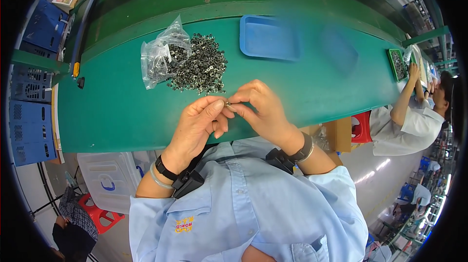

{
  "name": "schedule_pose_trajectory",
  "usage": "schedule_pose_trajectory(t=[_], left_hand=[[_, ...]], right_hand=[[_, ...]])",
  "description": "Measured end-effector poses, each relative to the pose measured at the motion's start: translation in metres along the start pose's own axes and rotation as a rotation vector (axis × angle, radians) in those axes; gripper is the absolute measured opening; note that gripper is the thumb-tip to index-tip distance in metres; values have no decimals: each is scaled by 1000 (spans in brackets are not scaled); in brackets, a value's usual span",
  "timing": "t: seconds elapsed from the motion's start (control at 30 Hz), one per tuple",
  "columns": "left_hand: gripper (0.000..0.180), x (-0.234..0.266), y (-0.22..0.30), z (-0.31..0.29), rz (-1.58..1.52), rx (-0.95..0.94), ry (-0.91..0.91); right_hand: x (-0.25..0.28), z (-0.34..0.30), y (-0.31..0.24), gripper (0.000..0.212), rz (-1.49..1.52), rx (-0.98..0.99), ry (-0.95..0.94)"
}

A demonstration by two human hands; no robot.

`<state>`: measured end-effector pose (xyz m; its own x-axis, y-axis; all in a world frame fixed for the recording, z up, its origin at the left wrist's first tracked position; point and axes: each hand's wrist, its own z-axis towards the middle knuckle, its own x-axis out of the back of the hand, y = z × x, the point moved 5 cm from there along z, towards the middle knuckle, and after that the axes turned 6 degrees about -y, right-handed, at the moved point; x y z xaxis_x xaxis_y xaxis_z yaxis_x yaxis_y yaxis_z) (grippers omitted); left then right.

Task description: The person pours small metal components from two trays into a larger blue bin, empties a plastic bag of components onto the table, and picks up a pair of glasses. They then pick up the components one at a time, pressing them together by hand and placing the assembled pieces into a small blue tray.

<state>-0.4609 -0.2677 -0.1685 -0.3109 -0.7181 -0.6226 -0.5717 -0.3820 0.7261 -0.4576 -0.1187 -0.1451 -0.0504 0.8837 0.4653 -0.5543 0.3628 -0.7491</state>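
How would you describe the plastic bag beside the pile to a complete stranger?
On the green tabletop, find the heap of small black and silver parts. The plastic bag lies against its left side, more parts showing through. Its wrinkled, transparent film sets it apart from the heap and blue tray.

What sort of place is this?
Probably a factory assembly floor: a green bench holds a pile of small parts, blue crates are stacked at left, and another person works at right.

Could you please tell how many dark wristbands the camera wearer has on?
2: one wristband just behind the left hand, another behind the right hand. Sleeves leave both forearms visible there.
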Motion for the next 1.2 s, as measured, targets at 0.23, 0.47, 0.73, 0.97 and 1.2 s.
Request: schedule_pose_trajectory(t=[0.23, 0.47, 0.73, 0.97, 1.2], left_hand=[[15, 1, 0, 2, 30, 6, 24], [14, 4, 0, 2, 57, 5, 44], [14, 1, 2, 1, 7, -5, 50], [15, 0, 0, 2, -2, -9, 42], [14, -4, 0, 1, -51, -26, 14]], right_hand=[[-1, 0, -1, 22, -17, -40, -4], [2, 3, -9, 16, -98, -15, -48], [0, 3, -8, 15, -86, -18, -41], [0, 4, -9, 14, -50, -34, -21], [3, 5, -5, 16, 89, -66, 12]])
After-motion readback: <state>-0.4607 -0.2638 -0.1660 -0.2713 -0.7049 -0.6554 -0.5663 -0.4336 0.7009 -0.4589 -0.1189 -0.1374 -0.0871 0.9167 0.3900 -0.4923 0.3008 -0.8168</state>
